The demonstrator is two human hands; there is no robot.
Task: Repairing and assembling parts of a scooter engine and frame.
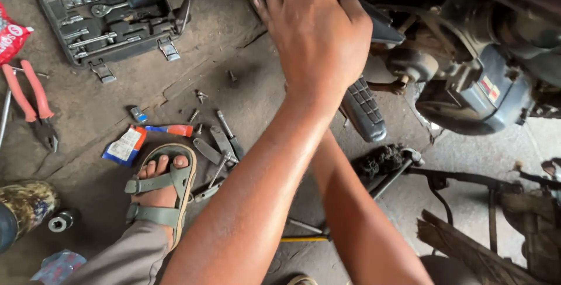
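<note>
1. Left hand [315, 33] is lying flat, fingers spread, on the dark motorcycle panel [380, 25] up top; right hand is hiding behind it, grip unclear.
2. Panel's probably stiff, lightish plastic, so I'd be grabbing its edges.

The setting is a vehicle repair workshop, with work carried out at floor level. The floor [105, 104] is bare, stained concrete. An open socket set case [108, 13] lies on it, with red-handled pliers [29, 101] nearby. Loose bolts [198, 95] and wrenches [219, 144] are scattered across the floor. A motorcycle engine [467, 86] with a ribbed footpeg [363, 109] occupies the upper right.
</note>
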